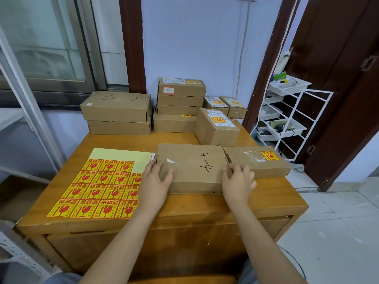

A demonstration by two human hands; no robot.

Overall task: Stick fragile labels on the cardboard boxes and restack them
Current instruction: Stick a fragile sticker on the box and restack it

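Flanking box [190, 167] edges: both hands [153, 179]

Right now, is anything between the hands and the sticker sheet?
Nothing visible. The left hand already lies over the right edge of the fragile label sheet, while gripping the box marked 4-4 together with the right hand.

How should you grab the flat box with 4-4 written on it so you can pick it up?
Take the 4-4 box by its two short ends, one hand from each side. It lies flat and wide on the table, too broad for one hand. The left hand and right hand already hold its near corners. The labelled box sits against its right end, so room there is tight.
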